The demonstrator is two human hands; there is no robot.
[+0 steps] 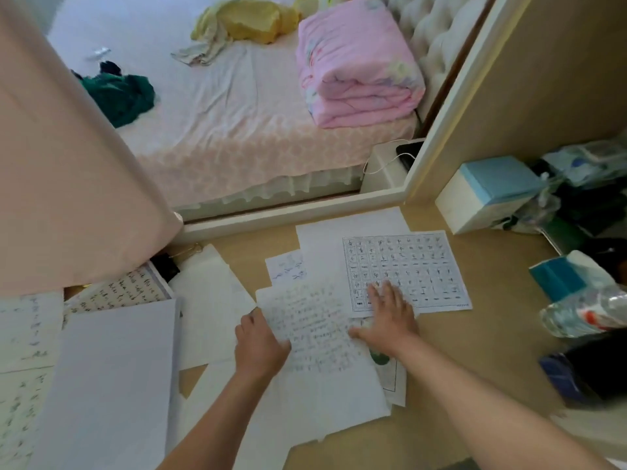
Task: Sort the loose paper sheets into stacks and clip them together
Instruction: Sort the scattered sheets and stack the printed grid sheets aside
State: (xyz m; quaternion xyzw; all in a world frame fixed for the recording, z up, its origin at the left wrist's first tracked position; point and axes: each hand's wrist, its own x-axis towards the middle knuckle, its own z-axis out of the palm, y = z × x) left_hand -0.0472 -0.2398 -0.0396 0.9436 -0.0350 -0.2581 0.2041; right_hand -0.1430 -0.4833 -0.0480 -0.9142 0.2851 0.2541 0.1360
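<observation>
- A bed [237,130] with a folded pink quilt [356,69] fills the view from 10 to 1 o'clock, beyond the desk.
- The tan desk [475,351] spans the lower half, and loose paper sheets are scattered on it from 9 o'clock through the centre.
- A blank white stack [112,385] lies at 8 o'clock, its long axis running roughly 12 to 6.
- The handwritten sheet [322,368] lies just below centre, overlapping other pages. Its long axis is tilted, running 11 to 5 o'clock.
- The grid sheet [414,266] sits at 2 o'clock from it. Its top edge faces 12 and its rows run 9 to 3.
- Your right hand [390,313] lies flat with its fingers [375,293] straight and spread on the grid sheet's lower-left corner. The thumb reaches toward 9 o'clock onto the handwritten sheet.
- Your left hand [259,344] rests on the handwritten sheet's left edge with its fingers bent. Whether it pinches the paper cannot be told.
</observation>
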